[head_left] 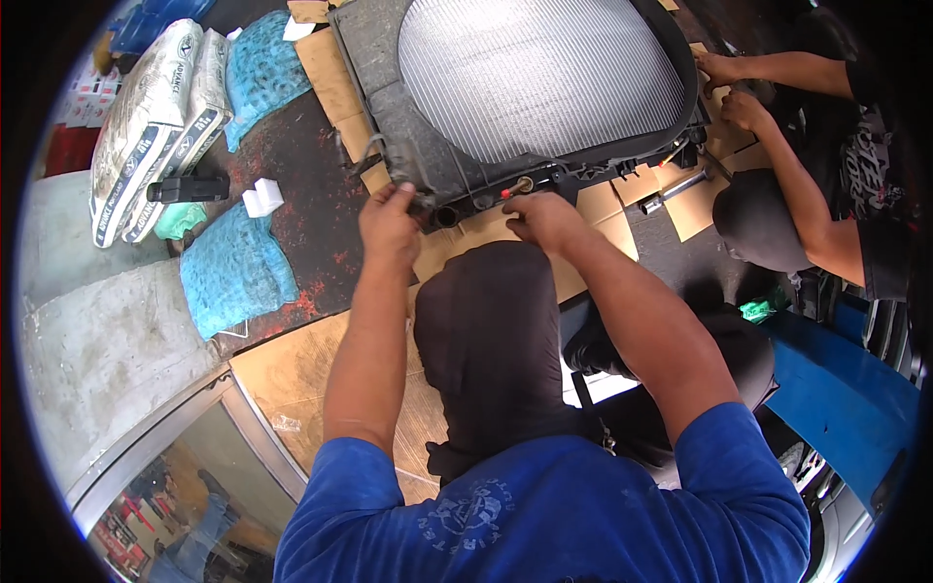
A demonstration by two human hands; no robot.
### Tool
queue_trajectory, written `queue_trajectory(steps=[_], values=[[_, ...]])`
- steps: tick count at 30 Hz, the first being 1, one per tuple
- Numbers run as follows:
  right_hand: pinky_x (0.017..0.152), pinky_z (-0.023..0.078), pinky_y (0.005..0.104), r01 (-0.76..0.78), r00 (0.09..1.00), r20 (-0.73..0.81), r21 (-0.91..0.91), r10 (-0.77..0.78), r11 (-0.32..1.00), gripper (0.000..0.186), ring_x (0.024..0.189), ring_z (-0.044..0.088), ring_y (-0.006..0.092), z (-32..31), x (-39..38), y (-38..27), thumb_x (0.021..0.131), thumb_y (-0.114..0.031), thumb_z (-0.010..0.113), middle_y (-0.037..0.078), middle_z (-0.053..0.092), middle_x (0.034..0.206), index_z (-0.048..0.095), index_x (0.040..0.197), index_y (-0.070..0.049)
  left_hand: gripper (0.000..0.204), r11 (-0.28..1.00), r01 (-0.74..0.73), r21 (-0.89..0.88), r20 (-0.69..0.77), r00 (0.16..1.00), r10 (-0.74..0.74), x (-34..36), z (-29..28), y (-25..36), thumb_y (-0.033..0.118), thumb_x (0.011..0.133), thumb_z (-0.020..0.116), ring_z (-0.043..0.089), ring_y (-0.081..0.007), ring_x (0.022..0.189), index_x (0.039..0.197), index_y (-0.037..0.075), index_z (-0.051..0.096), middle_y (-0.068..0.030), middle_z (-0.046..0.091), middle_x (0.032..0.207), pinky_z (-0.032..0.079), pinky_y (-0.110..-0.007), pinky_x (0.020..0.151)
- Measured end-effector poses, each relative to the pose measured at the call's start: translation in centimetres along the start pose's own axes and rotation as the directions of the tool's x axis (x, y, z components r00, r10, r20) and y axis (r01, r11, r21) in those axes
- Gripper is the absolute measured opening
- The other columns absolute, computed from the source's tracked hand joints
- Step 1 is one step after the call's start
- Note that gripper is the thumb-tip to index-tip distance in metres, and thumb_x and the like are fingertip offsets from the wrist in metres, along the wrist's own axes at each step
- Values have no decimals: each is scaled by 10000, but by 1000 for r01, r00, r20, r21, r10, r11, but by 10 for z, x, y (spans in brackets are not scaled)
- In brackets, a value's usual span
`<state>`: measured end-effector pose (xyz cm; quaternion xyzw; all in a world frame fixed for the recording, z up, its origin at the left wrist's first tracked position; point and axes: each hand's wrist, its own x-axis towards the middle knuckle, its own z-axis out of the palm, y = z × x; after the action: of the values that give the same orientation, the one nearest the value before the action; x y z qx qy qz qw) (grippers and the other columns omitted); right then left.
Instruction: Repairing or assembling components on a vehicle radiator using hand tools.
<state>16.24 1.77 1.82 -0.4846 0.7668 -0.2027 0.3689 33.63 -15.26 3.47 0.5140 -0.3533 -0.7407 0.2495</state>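
Observation:
In front of me lies a radiator (544, 73) with a silver finned core, framed by a black shroud (418, 136). My left hand (391, 222) is at its near left corner, thumb and fingers pinched on a dark, motion-blurred piece (403, 160) whose kind I cannot make out. Close to the near edge, my right hand (546, 222) has its fingers curled; what they grip, if anything, is hidden. Just beyond those fingers sit a small red part (506, 193) and a brass-coloured fitting (525, 184). A round black pipe opening (445, 217) shows between my hands.
A co-worker's hands (734, 87) rest by the radiator's right side. Cardboard (603, 219) lies underneath, with a metal cylindrical tool (673, 191) to the right. At left are white sacks (146, 126), blue bags (238, 272), a black case (190, 188) and a white block (262, 198).

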Motion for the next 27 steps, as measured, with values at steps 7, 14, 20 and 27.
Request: queue_trajectory(steps=[7,14,20,27], values=[[843,477,460,-53,998,-21,-133,51,990,403,999,604,358,37,15,-15,901,-265,528,171,644,1075,519,1281,-133,130,994,-83,-71,-68,995,78,20,-45,41,72,888,597,597,-180,726,996,41,531,-54,594,873,522,-364,641],[848,474,455,-15,992,-123,-144,-3,990,388,983,606,355,45,-5,-4,895,-266,536,172,649,1048,549,1249,-107,149,999,-43,0,-97,994,43,33,-82,25,66,884,589,605,-177,735,1018,36,532,-44,600,852,511,-358,636],[785,488,464,-221,956,-222,-107,193,969,260,869,619,374,36,-32,34,855,-254,585,191,657,917,638,1017,-58,306,938,-37,344,-226,967,121,58,-136,-28,124,847,660,598,-186,673,1115,-8,592,-81,625,865,436,-297,466],[867,492,427,-602,799,-126,-171,588,780,284,992,625,345,-43,-73,79,845,-236,543,176,666,1016,645,1053,-72,301,860,46,508,-257,961,101,52,-102,-47,131,853,657,590,-173,709,1105,-16,585,-100,628,921,475,-289,525]])
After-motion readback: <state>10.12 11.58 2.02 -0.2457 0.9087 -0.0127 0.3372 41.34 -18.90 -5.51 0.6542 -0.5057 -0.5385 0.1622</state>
